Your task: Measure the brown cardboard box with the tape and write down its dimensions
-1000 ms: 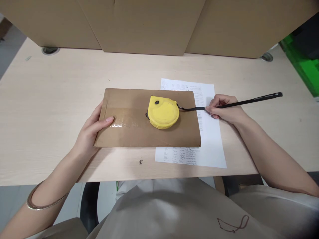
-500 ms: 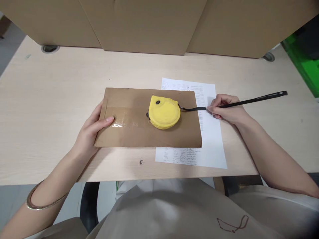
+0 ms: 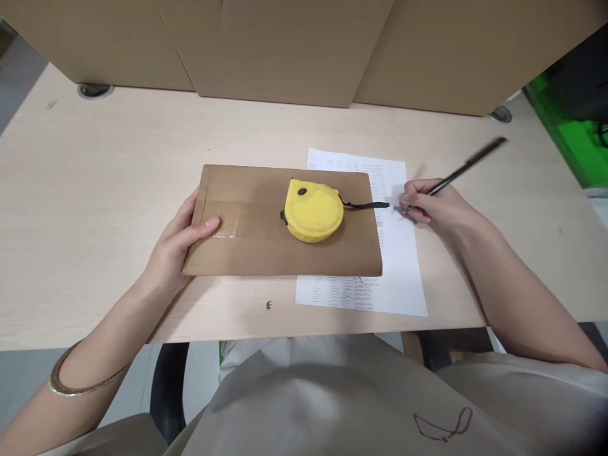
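Observation:
A brown cardboard sheet (image 3: pixel 247 240) lies flat on the desk, partly covering a printed white paper (image 3: pixel 399 272). A yellow tape measure (image 3: pixel 313 211) sits on the cardboard, its short black strap (image 3: pixel 368 205) pointing right. My left hand (image 3: pixel 178 244) grips the cardboard's left edge, thumb on top. My right hand (image 3: pixel 434 206) rests on the paper just right of the strap's end, fingers pinched on a black pen (image 3: pixel 468 166) that slants up to the right.
The light wooden desk (image 3: pixel 95 190) has tall cardboard panels (image 3: pixel 285 50) standing along its far side and two cable grommets at the back corners. A green object (image 3: pixel 577 136) stands off the desk at the right. A small dark mark is near the front edge.
The pen has swung from nearly level to a steeper upward slant, blurred by motion. The right hand shifted slightly right, away from the strap's end. The left hand and cardboard have stayed put.

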Demonstrator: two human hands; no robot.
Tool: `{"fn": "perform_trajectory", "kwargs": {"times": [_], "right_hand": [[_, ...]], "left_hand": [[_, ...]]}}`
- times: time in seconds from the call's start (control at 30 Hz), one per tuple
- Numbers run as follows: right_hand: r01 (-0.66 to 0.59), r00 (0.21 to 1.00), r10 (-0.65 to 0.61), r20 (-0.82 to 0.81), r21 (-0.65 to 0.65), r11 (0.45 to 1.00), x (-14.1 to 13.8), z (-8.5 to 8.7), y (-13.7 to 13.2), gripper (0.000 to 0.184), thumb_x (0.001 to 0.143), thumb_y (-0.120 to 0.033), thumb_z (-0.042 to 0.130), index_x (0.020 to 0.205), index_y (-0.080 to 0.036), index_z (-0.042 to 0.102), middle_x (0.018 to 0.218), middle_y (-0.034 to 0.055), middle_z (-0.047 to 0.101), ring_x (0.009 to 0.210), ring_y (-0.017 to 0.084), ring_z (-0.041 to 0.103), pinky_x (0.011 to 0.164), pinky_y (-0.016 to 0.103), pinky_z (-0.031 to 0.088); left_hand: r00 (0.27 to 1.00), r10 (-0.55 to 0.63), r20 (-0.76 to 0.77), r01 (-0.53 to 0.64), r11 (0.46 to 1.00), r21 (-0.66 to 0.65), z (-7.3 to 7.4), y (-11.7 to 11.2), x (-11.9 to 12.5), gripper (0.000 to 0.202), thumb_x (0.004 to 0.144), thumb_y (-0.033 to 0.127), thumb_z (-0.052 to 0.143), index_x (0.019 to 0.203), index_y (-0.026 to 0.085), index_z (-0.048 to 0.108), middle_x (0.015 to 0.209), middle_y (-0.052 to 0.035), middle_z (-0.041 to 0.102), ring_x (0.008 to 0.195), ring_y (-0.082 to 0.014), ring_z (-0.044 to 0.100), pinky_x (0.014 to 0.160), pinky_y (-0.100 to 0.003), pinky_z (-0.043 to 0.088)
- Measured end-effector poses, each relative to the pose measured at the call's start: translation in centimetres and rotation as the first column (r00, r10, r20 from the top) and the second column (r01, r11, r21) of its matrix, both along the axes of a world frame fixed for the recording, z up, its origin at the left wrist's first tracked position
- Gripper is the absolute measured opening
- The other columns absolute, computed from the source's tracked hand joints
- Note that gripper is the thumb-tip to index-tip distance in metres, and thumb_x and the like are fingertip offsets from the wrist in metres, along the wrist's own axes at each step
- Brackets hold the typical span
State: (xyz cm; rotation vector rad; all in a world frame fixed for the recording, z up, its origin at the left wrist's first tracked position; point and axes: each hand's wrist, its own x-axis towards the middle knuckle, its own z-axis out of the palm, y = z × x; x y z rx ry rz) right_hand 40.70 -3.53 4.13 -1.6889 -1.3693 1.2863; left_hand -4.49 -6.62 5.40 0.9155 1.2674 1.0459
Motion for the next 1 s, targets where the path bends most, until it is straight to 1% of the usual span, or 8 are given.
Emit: {"fn": "perform_trajectory", "kwargs": {"times": [0.13, 0.27, 0.37, 0.47, 0.6, 0.7, 0.83, 1.0], "right_hand": [[-0.077, 0.957, 0.117, 0.265, -0.158, 0.984, -1.4, 2.3, -0.7, 0.066, 0.095, -0.062, 0.082, 0.052, -0.023, 0.050, 0.046, -0.0010, 0.043, 0.044, 0.010, 0.033, 0.049, 0.029, 0.025], [-0.120, 0.779, 0.215, 0.589, -0.196, 0.973, -5.1, 3.2, -1.9, 0.065, 0.107, -0.053, 0.066, 0.051, -0.024, 0.050, 0.048, 0.0027, 0.051, 0.046, 0.015, 0.043, 0.053, 0.033, 0.033], [-0.166, 0.617, 0.278, 0.736, -0.223, 0.961, -7.4, 3.0, -2.5, 0.059, 0.106, -0.043, 0.061, 0.051, -0.025, 0.050, 0.057, 0.0061, 0.060, 0.054, 0.020, 0.052, 0.059, 0.035, 0.037], [-0.195, 0.523, 0.258, 0.812, -0.181, 0.964, -8.0, 3.3, -2.6, 0.045, 0.099, -0.036, 0.062, 0.056, -0.026, 0.053, 0.067, 0.0095, 0.066, 0.062, 0.025, 0.056, 0.061, 0.037, 0.035], [-0.157, 0.557, -0.044, 0.829, 0.157, 0.975, -8.2, 5.4, -2.8, 0.024, 0.097, -0.032, 0.053, 0.075, -0.025, 0.057, 0.077, 0.0124, 0.070, 0.071, 0.030, 0.061, 0.067, 0.040, 0.037], [-0.301, 0.668, -0.127, 0.734, 0.422, 0.855, -10.5, 7.1, -3.5, 0.029, 0.098, -0.044, 0.054, 0.100, -0.020, 0.071, 0.103, 0.0184, 0.077, 0.090, 0.036, 0.071, 0.080, 0.046, 0.049], [-0.560, 0.586, -0.039, 0.810, 0.439, 0.703, -15.0, 7.2, -3.9, 0.067, 0.090, -0.070, 0.073, 0.128, -0.016, 0.075, 0.118, 0.0236, 0.075, 0.111, 0.047, 0.070, 0.091, 0.057, 0.055], [-0.620, 0.553, 0.045, 0.832, 0.374, 0.690, -16.2, 6.1, -2.6, 0.051, 0.090, -0.068, 0.082, 0.113, -0.024, 0.074, 0.104, 0.0170, 0.072, 0.101, 0.042, 0.068, 0.094, 0.055, 0.053]], "left_hand": [[1.000, -0.022, -0.009, 0.022, 1.000, 0.017, -0.2, 0.2, 0.0, 0.070, 0.085, 0.039, 0.091, 0.152, 0.034, 0.074, 0.152, -0.0063, 0.077, 0.130, -0.0400, 0.076, 0.089, -0.040, 0.067], [0.998, -0.048, -0.026, 0.049, 0.998, 0.028, -0.1, 0.3, 0.0, 0.069, 0.084, 0.040, 0.091, 0.151, 0.032, 0.074, 0.150, -0.0086, 0.077, 0.133, -0.0422, 0.074, 0.096, -0.046, 0.069], [0.998, -0.062, -0.022, 0.063, 0.997, 0.039, 0.0, 0.4, 0.0, 0.069, 0.085, 0.039, 0.090, 0.151, 0.029, 0.073, 0.151, -0.0104, 0.077, 0.133, -0.0425, 0.074, 0.096, -0.045, 0.069], [0.998, -0.069, -0.010, 0.070, 0.996, 0.053, -0.1, 0.5, 0.0, 0.072, 0.084, 0.039, 0.091, 0.153, 0.029, 0.071, 0.152, -0.0103, 0.076, 0.135, -0.0429, 0.074, 0.096, -0.043, 0.069], [0.998, -0.067, 0.008, 0.067, 0.996, 0.053, -0.3, 0.6, 0.0, 0.075, 0.082, 0.040, 0.092, 0.153, 0.029, 0.070, 0.154, -0.0098, 0.076, 0.138, -0.0437, 0.073, 0.095, -0.041, 0.069], [0.997, -0.081, 0.016, 0.080, 0.994, 0.069, -0.4, 0.6, 0.0, 0.072, 0.083, 0.040, 0.091, 0.151, 0.029, 0.071, 0.156, -0.0093, 0.076, 0.139, -0.0438, 0.072, 0.094, -0.040, 0.069], [0.996, -0.080, 0.032, 0.077, 0.993, 0.085, -0.4, 0.6, 0.1, 0.071, 0.082, 0.038, 0.090, 0.150, 0.027, 0.071, 0.158, -0.0099, 0.074, 0.142, -0.0431, 0.071, 0.097, -0.040, 0.068], [0.995, -0.090, 0.032, 0.086, 0.989, 0.117, -0.5, 0.6, 0.1, 0.070, 0.082, 0.038, 0.090, 0.149, 0.026, 0.073, 0.160, -0.0106, 0.074, 0.144, -0.0438, 0.069, 0.102, -0.043, 0.067]]}}
